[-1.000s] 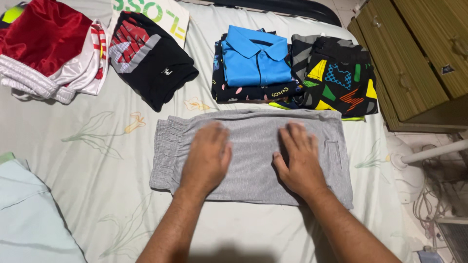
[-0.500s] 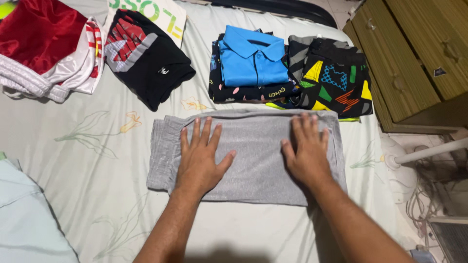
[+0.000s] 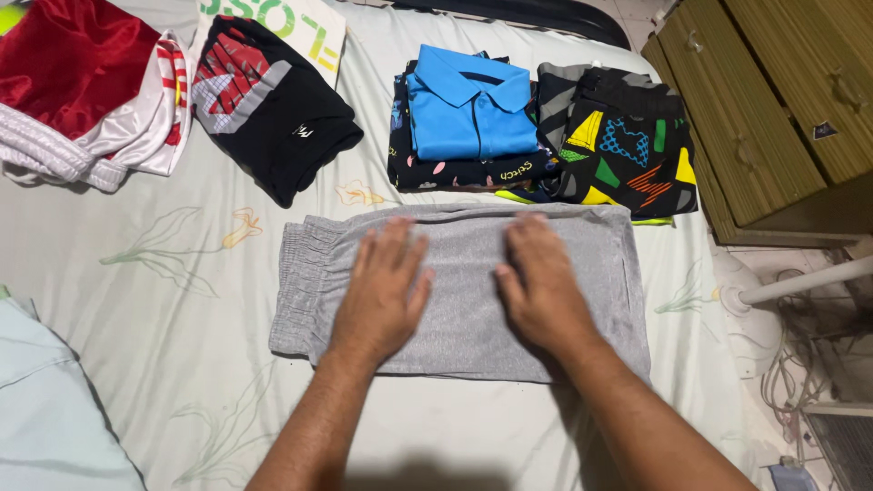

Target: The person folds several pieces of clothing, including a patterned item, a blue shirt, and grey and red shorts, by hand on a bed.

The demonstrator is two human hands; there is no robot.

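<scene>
Your left hand and right hand lie flat side by side on the folded shorts, which rest on the bed sheet. Beyond the shorts sit two stacks of folded clothes: the polo stack and, touching its right side, the patterned stack. A cabinet stands right of the bed.

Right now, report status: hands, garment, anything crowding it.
Left hand and right hand flat, open, on grey shorts. Shorts folded on bed sheet. Folded stacks beyond far edge: blue polo, patterned shorts.
</scene>
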